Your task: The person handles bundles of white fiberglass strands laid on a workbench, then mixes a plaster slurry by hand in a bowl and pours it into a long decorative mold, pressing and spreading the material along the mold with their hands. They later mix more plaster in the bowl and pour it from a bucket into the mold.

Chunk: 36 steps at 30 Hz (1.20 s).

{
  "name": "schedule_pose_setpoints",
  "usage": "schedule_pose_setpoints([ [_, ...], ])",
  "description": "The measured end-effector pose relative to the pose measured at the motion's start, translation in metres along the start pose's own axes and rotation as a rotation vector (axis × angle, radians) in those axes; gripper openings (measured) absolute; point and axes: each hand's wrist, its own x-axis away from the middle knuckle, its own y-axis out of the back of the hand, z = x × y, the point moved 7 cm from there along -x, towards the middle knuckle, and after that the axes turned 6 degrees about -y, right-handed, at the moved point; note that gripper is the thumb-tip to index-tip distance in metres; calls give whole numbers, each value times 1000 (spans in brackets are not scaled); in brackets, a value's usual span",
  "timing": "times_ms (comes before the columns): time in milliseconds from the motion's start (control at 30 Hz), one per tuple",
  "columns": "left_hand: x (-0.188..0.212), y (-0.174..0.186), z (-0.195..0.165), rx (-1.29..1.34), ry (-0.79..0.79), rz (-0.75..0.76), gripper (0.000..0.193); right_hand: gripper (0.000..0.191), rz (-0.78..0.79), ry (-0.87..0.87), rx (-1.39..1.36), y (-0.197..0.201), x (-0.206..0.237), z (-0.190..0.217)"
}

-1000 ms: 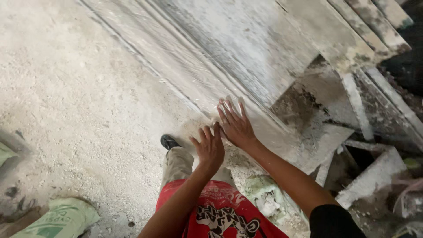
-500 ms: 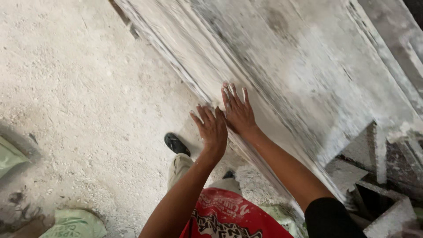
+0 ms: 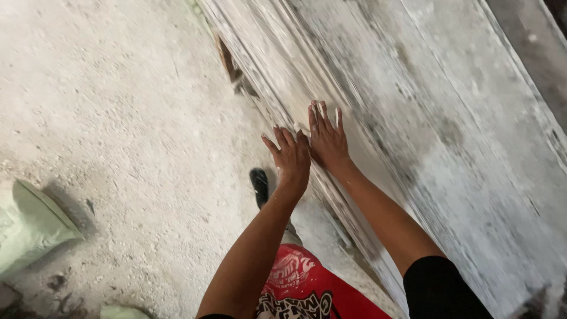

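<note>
Far left: pale green sack (image 3: 29, 227) lying on the dusty concrete floor (image 3: 118, 118), partly cut off by the frame edge. Second pale lump at the bottom edge, too cropped to identify.

Centre: black shoe (image 3: 259, 186) on the floor, toe pointing away from the camera, just below and left of the hands. Red printed shorts (image 3: 307, 286) at the bottom centre.

Left hand (image 3: 290, 158): open, fingers extended and close together, nothing gripped. Palm faces the near edge of the stacked slabs (image 3: 413, 118); fingertips sit at that edge, so contact looks like a flat press, not a grasp. Forearm runs up from the bottom centre, wrist roughly straight.

Right hand (image 3: 326, 137): also open, fingers spread slightly, palm flat on the top face of the slabs, just past the edge. Nothing clenched or held. It touches the left hand, side by side. Right arm comes in from the lower right, black sleeve (image 3: 443, 289) at the upper arm, elbow nearly straight.

Slabs: grey-white, dusty, leaning stack with several thin layered edges visible along the near side. They fill the upper right, running diagonally from the top centre to the lower right. Dark gap (image 3: 227, 59) under the stack near the top. Surface is motion-blurred; finer detail not readable.
</note>
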Motion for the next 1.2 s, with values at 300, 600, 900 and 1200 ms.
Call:
schedule_pose_setpoints([
  [300, -132, 19, 112, -103, 2, 168, 68, 78, 4, 56, 41, 16, -171, 57],
  [600, -243, 30, 211, -68, 84, 31, 42, 72, 5, 38, -29, 16, -316, 101],
  [900, -347, 45, 305, -21, 10, 33, 46, 73, -34, 37, 63, 8, -454, 140],
  [1200, -445, 56, 396, -37, -20, 36, 46, 75, -38, 51, 79, 1, -580, 178],
])
